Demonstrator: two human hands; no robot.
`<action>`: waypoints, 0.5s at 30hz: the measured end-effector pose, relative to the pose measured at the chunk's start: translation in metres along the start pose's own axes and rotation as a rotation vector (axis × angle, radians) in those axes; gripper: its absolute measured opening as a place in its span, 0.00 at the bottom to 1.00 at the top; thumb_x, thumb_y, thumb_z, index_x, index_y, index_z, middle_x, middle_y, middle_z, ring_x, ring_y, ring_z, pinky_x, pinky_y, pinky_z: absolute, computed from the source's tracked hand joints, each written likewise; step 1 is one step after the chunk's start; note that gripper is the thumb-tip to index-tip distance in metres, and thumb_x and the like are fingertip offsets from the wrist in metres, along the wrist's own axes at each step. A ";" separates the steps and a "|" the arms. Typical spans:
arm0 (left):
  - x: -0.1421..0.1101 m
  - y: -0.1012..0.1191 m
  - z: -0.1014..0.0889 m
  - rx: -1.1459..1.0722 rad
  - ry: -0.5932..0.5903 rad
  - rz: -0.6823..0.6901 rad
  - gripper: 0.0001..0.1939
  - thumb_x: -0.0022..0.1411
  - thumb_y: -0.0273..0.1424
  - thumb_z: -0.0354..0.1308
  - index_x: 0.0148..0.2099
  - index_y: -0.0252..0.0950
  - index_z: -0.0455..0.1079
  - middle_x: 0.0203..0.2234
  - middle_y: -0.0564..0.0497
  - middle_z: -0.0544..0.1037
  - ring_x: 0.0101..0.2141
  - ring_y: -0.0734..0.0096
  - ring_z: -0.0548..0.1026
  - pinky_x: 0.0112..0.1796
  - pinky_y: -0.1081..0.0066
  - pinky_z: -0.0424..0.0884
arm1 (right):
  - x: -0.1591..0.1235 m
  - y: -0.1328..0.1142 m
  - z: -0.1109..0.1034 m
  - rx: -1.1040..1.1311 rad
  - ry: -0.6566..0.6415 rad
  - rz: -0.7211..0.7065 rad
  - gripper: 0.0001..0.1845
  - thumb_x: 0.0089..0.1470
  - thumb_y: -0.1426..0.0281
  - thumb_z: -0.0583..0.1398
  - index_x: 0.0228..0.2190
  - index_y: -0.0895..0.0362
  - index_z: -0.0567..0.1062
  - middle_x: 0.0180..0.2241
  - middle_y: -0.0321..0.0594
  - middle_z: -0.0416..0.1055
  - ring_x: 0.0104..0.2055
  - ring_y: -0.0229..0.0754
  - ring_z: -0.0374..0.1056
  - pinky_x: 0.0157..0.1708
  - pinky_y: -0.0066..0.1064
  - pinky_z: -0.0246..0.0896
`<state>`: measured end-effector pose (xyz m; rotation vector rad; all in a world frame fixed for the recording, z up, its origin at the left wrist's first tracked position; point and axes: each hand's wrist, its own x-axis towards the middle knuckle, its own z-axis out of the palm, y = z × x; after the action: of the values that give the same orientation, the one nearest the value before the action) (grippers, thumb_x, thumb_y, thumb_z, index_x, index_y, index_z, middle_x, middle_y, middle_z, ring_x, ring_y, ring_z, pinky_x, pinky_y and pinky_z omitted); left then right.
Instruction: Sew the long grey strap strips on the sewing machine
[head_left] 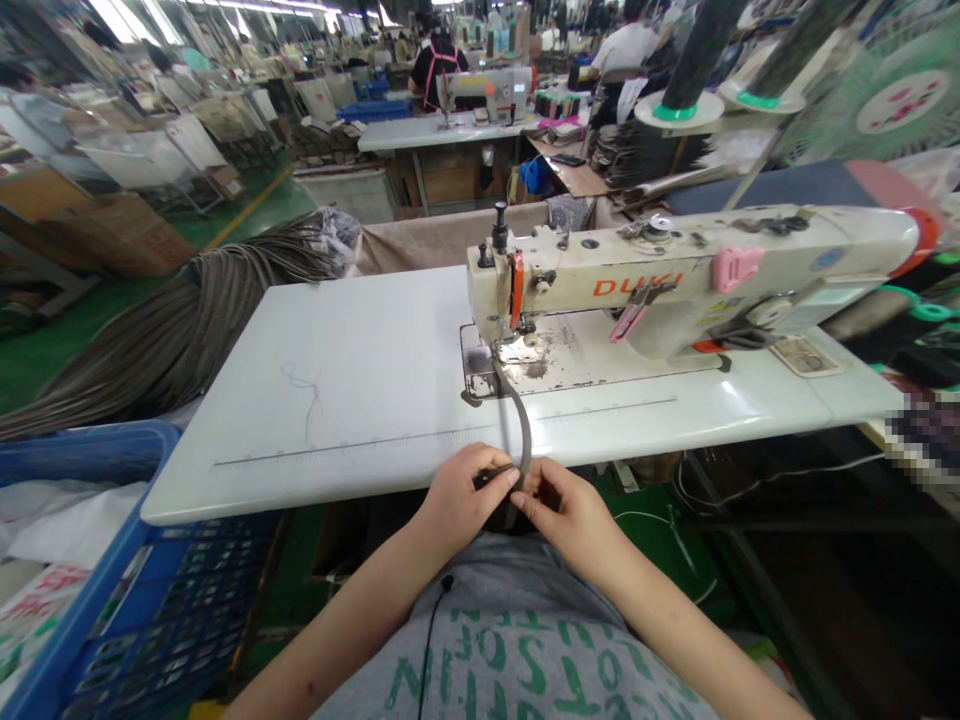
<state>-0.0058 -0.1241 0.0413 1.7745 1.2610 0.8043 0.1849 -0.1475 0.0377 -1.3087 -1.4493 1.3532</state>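
Observation:
A dark grey-brown fabric strip (524,420) runs from under the needle area of the sewing machine (585,270) across the white table (360,350) to its front edge. There my left hand (472,490) pinches the strip, with a dark end showing between thumb and fingers. Close beside it on the right, my right hand (559,505) grips the same strip between thumb and fingertips. Both hands are just in front of the table edge, almost touching. Below them the strip's lower part is mostly hidden by the hands.
A thick bundle of dark strips (172,320) hangs at the left. Below it stands a blue crate (172,590) with white bags. A loose thread (307,390) lies on the table. Thread cones (697,60) and a green fan (892,100) are at the right. Several people work farther back.

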 end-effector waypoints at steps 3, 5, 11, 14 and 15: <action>0.002 -0.002 0.001 -0.105 -0.025 -0.053 0.07 0.67 0.35 0.57 0.37 0.38 0.72 0.31 0.52 0.75 0.33 0.68 0.73 0.37 0.68 0.68 | -0.002 0.003 -0.005 0.132 -0.001 0.050 0.10 0.55 0.62 0.68 0.30 0.54 0.76 0.26 0.33 0.67 0.31 0.42 0.61 0.34 0.34 0.56; 0.003 -0.002 0.001 -0.095 -0.013 -0.029 0.07 0.67 0.35 0.57 0.37 0.38 0.72 0.31 0.52 0.75 0.35 0.67 0.73 0.39 0.67 0.68 | -0.003 0.004 -0.011 0.267 -0.039 0.114 0.13 0.54 0.58 0.69 0.33 0.55 0.78 0.27 0.32 0.67 0.30 0.41 0.60 0.34 0.33 0.55; 0.004 0.002 -0.001 -0.093 -0.026 -0.017 0.07 0.66 0.34 0.57 0.37 0.38 0.73 0.32 0.51 0.75 0.37 0.66 0.73 0.41 0.66 0.67 | -0.003 0.002 -0.018 0.555 -0.075 0.219 0.18 0.52 0.55 0.72 0.31 0.58 0.79 0.24 0.33 0.67 0.27 0.37 0.55 0.30 0.30 0.47; 0.004 0.002 0.000 -0.131 -0.045 -0.055 0.08 0.65 0.35 0.57 0.36 0.38 0.73 0.31 0.51 0.75 0.36 0.66 0.73 0.40 0.66 0.67 | -0.002 0.000 -0.018 0.665 -0.105 0.288 0.19 0.49 0.57 0.74 0.32 0.59 0.81 0.25 0.35 0.69 0.28 0.37 0.58 0.30 0.29 0.48; 0.003 0.002 -0.001 -0.142 -0.054 -0.064 0.08 0.65 0.35 0.57 0.36 0.37 0.73 0.31 0.51 0.74 0.35 0.66 0.72 0.40 0.67 0.67 | -0.002 -0.001 -0.018 0.696 -0.116 0.303 0.19 0.48 0.57 0.75 0.32 0.59 0.81 0.25 0.35 0.69 0.28 0.37 0.59 0.30 0.29 0.49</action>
<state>-0.0043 -0.1211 0.0436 1.6245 1.1902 0.7849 0.2028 -0.1454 0.0416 -1.0096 -0.7324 1.9292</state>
